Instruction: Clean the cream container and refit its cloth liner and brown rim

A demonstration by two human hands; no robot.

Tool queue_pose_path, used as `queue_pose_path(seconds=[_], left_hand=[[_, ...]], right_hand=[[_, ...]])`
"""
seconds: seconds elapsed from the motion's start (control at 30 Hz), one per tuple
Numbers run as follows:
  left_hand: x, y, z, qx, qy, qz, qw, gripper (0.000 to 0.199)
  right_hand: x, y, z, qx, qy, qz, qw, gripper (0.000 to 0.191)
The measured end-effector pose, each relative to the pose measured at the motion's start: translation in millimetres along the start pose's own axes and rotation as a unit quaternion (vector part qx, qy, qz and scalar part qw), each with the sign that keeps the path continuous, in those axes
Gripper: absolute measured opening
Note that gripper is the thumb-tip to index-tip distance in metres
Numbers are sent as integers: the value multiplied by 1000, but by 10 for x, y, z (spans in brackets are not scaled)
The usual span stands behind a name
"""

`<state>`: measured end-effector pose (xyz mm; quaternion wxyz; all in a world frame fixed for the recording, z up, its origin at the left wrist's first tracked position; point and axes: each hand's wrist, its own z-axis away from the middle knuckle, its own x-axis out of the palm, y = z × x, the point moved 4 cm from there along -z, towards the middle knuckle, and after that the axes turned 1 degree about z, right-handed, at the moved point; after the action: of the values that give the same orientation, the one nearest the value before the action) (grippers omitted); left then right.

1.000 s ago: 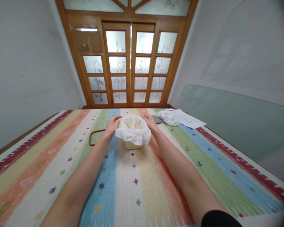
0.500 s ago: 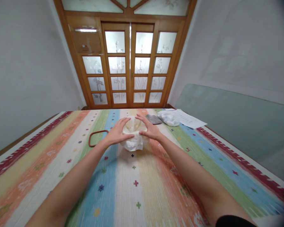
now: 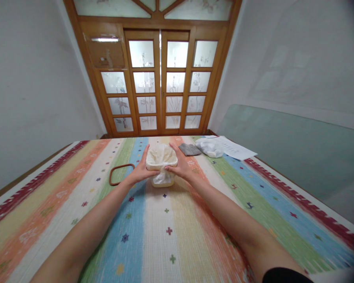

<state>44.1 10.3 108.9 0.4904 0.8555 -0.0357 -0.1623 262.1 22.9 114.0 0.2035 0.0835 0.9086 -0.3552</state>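
A small pale trash bin (image 3: 162, 183) stands upright on the table with a thin white plastic bag (image 3: 161, 153) lining it. The bag's edge is folded down over the rim and hangs on the outside. My left hand (image 3: 142, 169) grips the left side, thumb across the front and fingers up along the side. On the opposite side, my right hand (image 3: 181, 164) holds it the same way, its thumb pressing the bag at the front. To the left of my left hand lies a brown rectangular ring (image 3: 110, 175) with rounded corners.
Behind my right hand lie a grey folded cloth-like piece (image 3: 189, 149), a crumpled white plastic bundle (image 3: 210, 147) and printed paper sheets (image 3: 238, 150). A striped cloth (image 3: 153, 236) covers the table. Wood-and-glass doors (image 3: 162, 78) stand beyond it.
Both hands have moved down from the bag's top edge to the bin's sides. The bag now lies tighter over the rim, and the bin's base shows below it.
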Motion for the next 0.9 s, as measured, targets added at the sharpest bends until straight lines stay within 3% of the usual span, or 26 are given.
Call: queue_pose_path(seconds=[0.17,0.33,0.43,0.57,0.63,0.7,0.8,0.9], left_hand=[[80,-48,50,-8,12,43,999,130],[80,-157,75,19,40,5,999,131],[8,-145,85,68,55,-65,994,125],[-63,-28,95,130,54,-182,973,120],[-62,44,96,158,36,-212,964,116],[-62,93,92,167,26,-220,961,115],[-77,123,86,156,23,-220,963,116],[-86,148,82,147,7,-219,965,119]], right_hand=[[83,19,63,37,10,-47,998,125],[44,65,60,25,-14,-18,999,121],[-76,-29,3,-25,-27,7,999,96],[-280,-324,-77,-27,44,80,995,50],[-264,-491,-98,-13,-1,86,996,39],[-163,-631,-91,-8,-106,96,990,34],[13,-750,-33,-26,-242,151,958,27],[135,-778,16,-48,-287,214,932,27]])
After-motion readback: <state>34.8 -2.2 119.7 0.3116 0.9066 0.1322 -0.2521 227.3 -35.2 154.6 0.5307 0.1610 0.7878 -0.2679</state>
